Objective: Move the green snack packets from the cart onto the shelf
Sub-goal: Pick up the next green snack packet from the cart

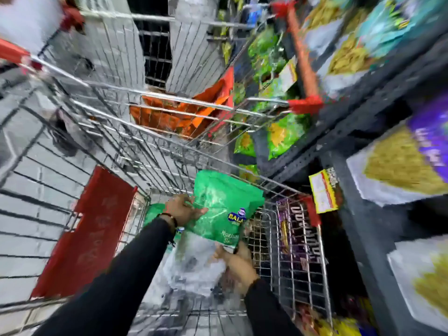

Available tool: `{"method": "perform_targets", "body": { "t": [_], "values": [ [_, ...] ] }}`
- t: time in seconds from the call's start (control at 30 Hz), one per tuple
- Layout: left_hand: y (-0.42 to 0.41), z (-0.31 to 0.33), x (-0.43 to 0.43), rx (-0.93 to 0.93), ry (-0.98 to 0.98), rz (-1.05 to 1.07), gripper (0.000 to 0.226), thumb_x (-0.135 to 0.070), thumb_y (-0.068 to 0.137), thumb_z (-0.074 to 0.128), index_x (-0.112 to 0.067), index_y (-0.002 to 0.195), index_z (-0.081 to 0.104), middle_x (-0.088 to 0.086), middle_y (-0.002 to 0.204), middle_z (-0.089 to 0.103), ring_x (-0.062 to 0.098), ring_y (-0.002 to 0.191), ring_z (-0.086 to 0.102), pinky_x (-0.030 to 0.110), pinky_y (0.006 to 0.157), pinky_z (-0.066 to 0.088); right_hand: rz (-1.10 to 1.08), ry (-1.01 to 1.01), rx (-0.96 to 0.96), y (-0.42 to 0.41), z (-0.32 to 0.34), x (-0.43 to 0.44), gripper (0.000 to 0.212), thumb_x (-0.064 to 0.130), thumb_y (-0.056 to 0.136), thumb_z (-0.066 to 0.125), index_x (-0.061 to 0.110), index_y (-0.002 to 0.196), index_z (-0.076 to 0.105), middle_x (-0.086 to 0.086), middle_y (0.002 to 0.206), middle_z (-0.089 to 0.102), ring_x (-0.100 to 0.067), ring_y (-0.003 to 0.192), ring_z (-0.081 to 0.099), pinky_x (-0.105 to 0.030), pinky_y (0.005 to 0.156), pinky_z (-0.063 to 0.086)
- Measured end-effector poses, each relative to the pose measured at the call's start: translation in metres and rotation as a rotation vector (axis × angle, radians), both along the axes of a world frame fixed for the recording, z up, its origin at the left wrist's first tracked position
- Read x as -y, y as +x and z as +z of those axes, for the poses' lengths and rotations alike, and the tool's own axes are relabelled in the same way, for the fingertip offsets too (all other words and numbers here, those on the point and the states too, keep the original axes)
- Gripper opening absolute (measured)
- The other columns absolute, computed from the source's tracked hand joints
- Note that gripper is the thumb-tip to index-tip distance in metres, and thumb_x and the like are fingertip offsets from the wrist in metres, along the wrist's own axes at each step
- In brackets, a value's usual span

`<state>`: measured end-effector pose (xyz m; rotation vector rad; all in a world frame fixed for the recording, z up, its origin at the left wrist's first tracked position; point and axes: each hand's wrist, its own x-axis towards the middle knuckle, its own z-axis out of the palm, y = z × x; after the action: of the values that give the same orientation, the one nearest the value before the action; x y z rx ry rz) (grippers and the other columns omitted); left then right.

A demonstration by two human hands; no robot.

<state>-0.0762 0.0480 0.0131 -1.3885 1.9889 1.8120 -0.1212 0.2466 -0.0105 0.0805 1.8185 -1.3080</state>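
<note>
A green snack packet (224, 204) with a clear lower half is held over the near wire cart (286, 258). My left hand (183, 209) grips its upper left side. My right hand (238, 263) holds its lower edge from below. Another green packet (151, 213) lies in the cart behind my left wrist, mostly hidden. The dark metal shelf (358, 122) runs along the right, stocked with snack bags. The picture is blurred by motion.
A second cart (169, 110) ahead holds orange packets (174, 117). Bright green bags (283, 134) lie on the low shelf beside it. A red cart flap (89, 229) stands at the left. A yellow price tag (323, 191) hangs from the shelf edge. Purple packets (298, 234) sit beyond the cart's right side.
</note>
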Motion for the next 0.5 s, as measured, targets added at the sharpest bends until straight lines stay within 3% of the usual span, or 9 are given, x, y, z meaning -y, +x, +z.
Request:
{"method": "perform_targets", "body": {
  "t": [0.07, 0.13, 0.23, 0.33, 0.4, 0.43, 0.47, 0.5],
  "values": [
    [0.003, 0.044, -0.008, -0.081, -0.037, -0.036, 0.026, -0.019, 0.069, 0.077, -0.015, 0.072, 0.052, -0.003, 0.065, 0.064, 0.008, 0.061, 0.057, 0.005, 0.043, 0.04, -0.011, -0.085, -0.043, 0.005, 0.027, -0.007, 0.039, 0.008, 0.072, 0.073, 0.011, 0.108, 0.057, -0.009, 0.108, 0.068, -0.019, 0.094, 0.063, -0.027, 0.08, 0.053],
    [0.008, 0.084, -0.021, -0.127, -0.168, -0.065, 0.027, -0.026, 0.068, 0.077, -0.016, 0.074, 0.053, -0.003, 0.06, 0.062, 0.01, 0.059, 0.057, 0.015, 0.053, 0.043, -0.018, -0.139, -0.089, 0.011, 0.055, -0.021, 0.05, 0.012, 0.073, 0.074, 0.01, 0.117, 0.051, -0.007, 0.117, 0.063, -0.016, 0.098, 0.062, -0.019, 0.082, 0.051],
    [0.021, 0.147, -0.057, -0.234, -0.355, -0.153, 0.027, -0.033, 0.067, 0.077, -0.02, 0.071, 0.054, 0.001, 0.063, 0.057, 0.008, 0.055, 0.053, 0.01, 0.047, 0.038, -0.073, -0.19, -0.245, 0.023, 0.097, -0.053, 0.025, 0.007, 0.074, 0.072, 0.016, 0.094, 0.061, 0.01, 0.09, 0.072, -0.007, 0.081, 0.065, -0.01, 0.066, 0.05],
    [0.028, 0.196, -0.105, -0.418, -0.267, -0.188, 0.024, -0.019, 0.07, 0.075, -0.022, 0.073, 0.052, -0.011, 0.054, 0.059, -0.01, 0.047, 0.056, 0.0, 0.048, 0.04, -0.161, -0.245, -0.358, 0.035, 0.136, -0.099, 0.036, -0.005, 0.069, 0.072, 0.002, 0.102, 0.061, 0.009, 0.078, 0.071, 0.001, 0.066, 0.064, -0.011, 0.061, 0.051],
    [0.032, 0.22, -0.151, -0.547, -0.137, -0.239, 0.031, -0.014, 0.062, 0.081, -0.016, 0.071, 0.051, -0.005, 0.052, 0.064, -0.003, 0.051, 0.057, 0.01, 0.06, 0.049, -0.218, -0.278, -0.428, 0.052, 0.168, -0.15, 0.037, -0.007, 0.065, 0.075, 0.001, 0.099, 0.062, 0.004, 0.078, 0.072, 0.0, 0.063, 0.064, -0.011, 0.059, 0.051],
    [0.032, 0.224, -0.169, -0.582, -0.099, -0.265, 0.037, -0.015, 0.056, 0.084, -0.016, 0.068, 0.049, 0.009, 0.061, 0.061, 0.012, 0.064, 0.058, 0.027, 0.07, 0.053, -0.252, -0.273, -0.462, 0.058, 0.177, -0.174, 0.037, -0.005, 0.062, 0.077, 0.005, 0.095, 0.064, 0.007, 0.074, 0.073, 0.0, 0.063, 0.065, -0.011, 0.058, 0.051],
    [0.03, 0.231, -0.191, -0.603, -0.071, -0.32, 0.04, -0.012, 0.053, 0.084, -0.017, 0.066, 0.047, 0.016, 0.071, 0.057, 0.02, 0.073, 0.053, 0.033, 0.072, 0.049, -0.289, -0.269, -0.508, 0.067, 0.19, -0.2, 0.037, -0.002, 0.06, 0.08, 0.008, 0.092, 0.065, 0.01, 0.069, 0.074, -0.001, 0.064, 0.065, -0.011, 0.058, 0.051],
    [0.03, 0.238, -0.209, -0.642, -0.046, -0.351, 0.04, -0.005, 0.057, 0.082, -0.017, 0.063, 0.045, 0.016, 0.075, 0.054, 0.02, 0.074, 0.051, 0.029, 0.068, 0.048, -0.312, -0.261, -0.535, 0.075, 0.197, -0.22, 0.038, 0.002, 0.057, 0.083, 0.009, 0.09, 0.066, 0.012, 0.065, 0.074, -0.001, 0.063, 0.065, -0.011, 0.056, 0.05]
  ]
}}
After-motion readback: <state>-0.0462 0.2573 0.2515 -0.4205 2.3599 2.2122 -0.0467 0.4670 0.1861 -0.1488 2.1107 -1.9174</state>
